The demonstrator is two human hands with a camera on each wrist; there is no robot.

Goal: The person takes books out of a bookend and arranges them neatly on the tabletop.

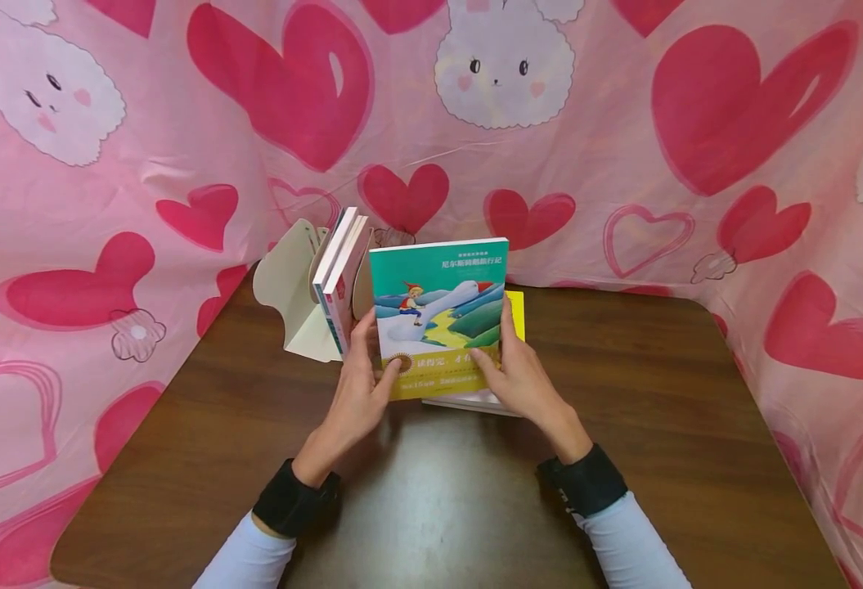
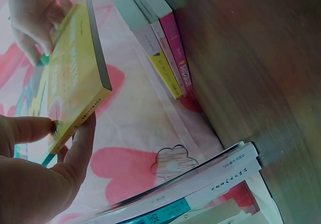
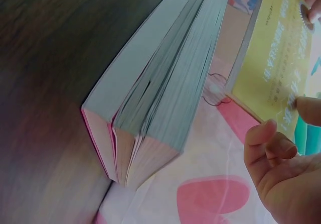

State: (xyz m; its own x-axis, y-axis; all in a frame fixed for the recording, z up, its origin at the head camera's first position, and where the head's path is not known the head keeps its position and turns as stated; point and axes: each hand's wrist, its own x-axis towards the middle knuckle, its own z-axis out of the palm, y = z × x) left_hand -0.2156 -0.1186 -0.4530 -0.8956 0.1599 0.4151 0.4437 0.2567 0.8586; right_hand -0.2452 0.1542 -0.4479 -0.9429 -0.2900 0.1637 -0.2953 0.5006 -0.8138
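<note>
Both hands hold up a paperback book (image 1: 438,315) with a green top, a painted goose-and-rider picture and a yellow band below. My left hand (image 1: 357,380) grips its lower left edge, thumb on the front cover. At the right edge my right hand (image 1: 527,380) pinches the book, its thumb also on the cover. Behind and below it lies a stack of several books (image 1: 475,401), mostly hidden in the head view; the right wrist view shows the page edges of these stacked books (image 3: 145,93).
Left of the held book, a cream bookend (image 1: 291,303) holds a few upright books (image 1: 339,278) that lean slightly. The brown wooden table (image 1: 667,425) extends around them. A pink cloth with hearts and rabbits (image 1: 593,155) hangs along the table's back and sides.
</note>
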